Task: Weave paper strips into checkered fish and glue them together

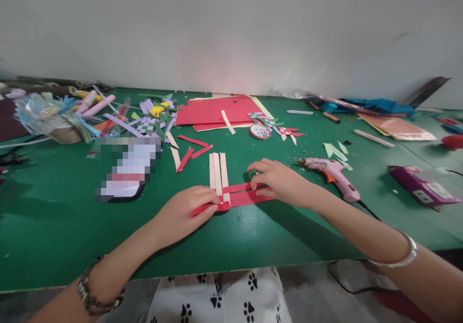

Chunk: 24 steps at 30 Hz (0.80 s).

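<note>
Red paper strips (244, 198) lie crosswise through three upright cream paper strips (217, 168), forming the start of a flat weave on the green table. At its left end, my left hand (188, 212) is closed, with thumb and forefinger pinching the weave's lower left part; a red strip end runs under that hand. My right hand (277, 183) has its fingers curled onto the right ends of the red strips. Folded red strips (186, 159) and loose cream strips (175, 159) lie just behind the left hand.
A pink glue gun (334, 173) with a cable lies right of my right hand, beside a purple box (425, 185). A phone (126, 171) stands at left. Red paper sheets (217, 111), a round pin case (260, 130) and coloured scraps (144, 125) lie behind.
</note>
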Each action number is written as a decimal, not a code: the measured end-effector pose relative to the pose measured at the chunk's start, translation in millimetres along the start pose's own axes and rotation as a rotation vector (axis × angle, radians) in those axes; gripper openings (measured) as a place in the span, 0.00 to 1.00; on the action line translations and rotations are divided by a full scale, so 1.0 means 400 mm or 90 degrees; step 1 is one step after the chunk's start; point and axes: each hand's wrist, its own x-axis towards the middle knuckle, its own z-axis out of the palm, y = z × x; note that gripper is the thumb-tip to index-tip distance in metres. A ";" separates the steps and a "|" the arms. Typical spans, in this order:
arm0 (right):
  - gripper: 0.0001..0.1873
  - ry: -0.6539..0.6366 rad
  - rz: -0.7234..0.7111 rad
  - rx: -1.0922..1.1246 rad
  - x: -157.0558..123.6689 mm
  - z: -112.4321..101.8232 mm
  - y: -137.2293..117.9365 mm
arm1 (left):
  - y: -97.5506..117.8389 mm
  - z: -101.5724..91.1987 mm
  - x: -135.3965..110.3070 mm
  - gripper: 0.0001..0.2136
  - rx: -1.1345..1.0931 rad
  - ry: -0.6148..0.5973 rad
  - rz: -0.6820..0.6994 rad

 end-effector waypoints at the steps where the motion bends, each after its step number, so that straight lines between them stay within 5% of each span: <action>1: 0.04 -0.001 -0.003 0.002 0.003 -0.001 0.002 | 0.001 -0.001 0.000 0.11 -0.001 0.000 -0.002; 13: 0.08 0.008 0.003 0.016 0.010 -0.009 -0.006 | 0.003 0.003 0.002 0.12 0.020 0.007 -0.015; 21: 0.20 0.060 -0.062 0.231 0.019 -0.038 -0.129 | 0.016 0.003 0.008 0.15 -0.041 0.047 -0.067; 24: 0.12 0.085 -0.024 0.221 0.045 -0.020 -0.156 | 0.016 0.002 0.008 0.15 -0.051 0.044 -0.065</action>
